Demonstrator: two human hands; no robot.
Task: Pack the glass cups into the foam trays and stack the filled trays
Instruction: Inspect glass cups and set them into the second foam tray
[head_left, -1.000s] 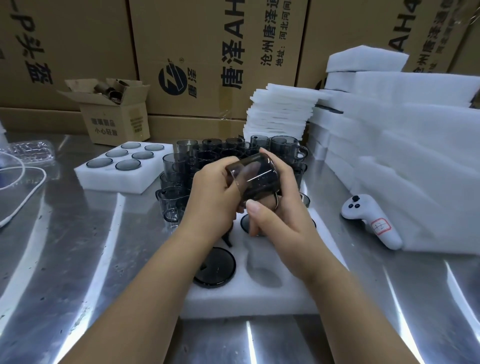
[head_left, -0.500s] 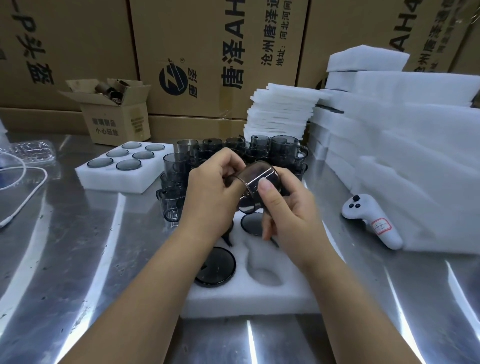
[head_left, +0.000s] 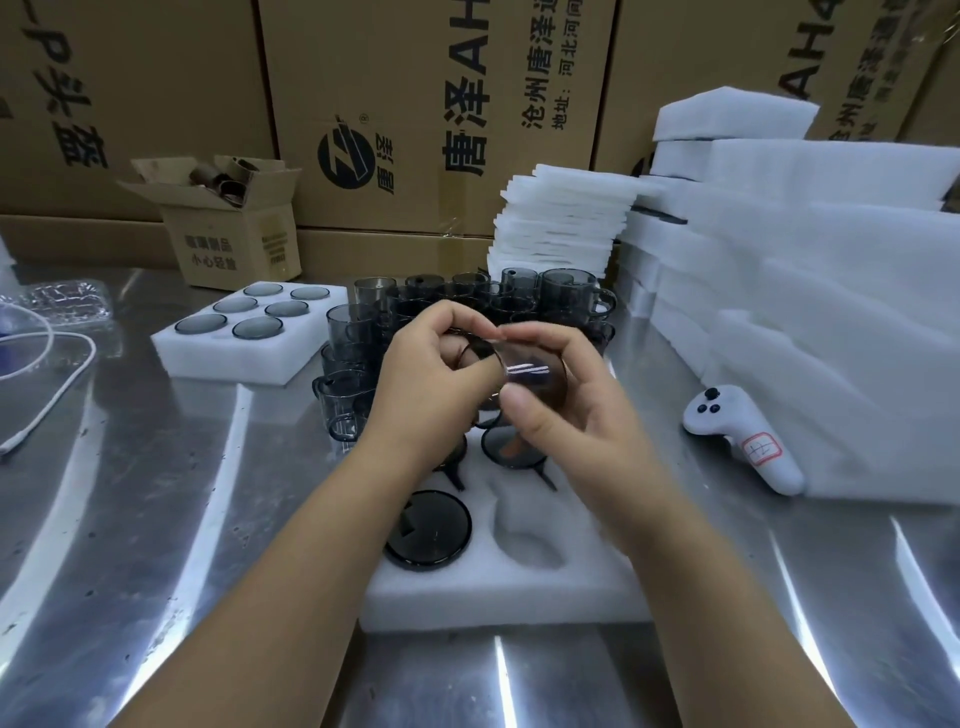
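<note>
A smoky glass cup (head_left: 524, 371) lies tilted between both hands, above the near foam tray (head_left: 498, 587). My left hand (head_left: 426, 384) pinches its rim from the left. My right hand (head_left: 566, 410) curls round its body from the right. The tray holds cups bottom-up, one at the front left (head_left: 427, 529) and one behind (head_left: 511, 448); the front right pocket (head_left: 530, 535) is bare foam. A cluster of loose cups (head_left: 374, 322) stands behind my hands. A filled foam tray (head_left: 218, 358) lies at the back left.
White foam stacks (head_left: 561, 223) and bigger foam blocks (head_left: 841, 322) fill the right side. A white controller (head_left: 743, 436) lies by them. A small open carton (head_left: 234, 228) and large boxes stand at the back. A white cable (head_left: 47, 395) trails at the left on the steel table (head_left: 156, 519).
The cup has been turned in my hands and shifted slightly right. My left fingers moved up to its rim. My right hand slid round its body.
</note>
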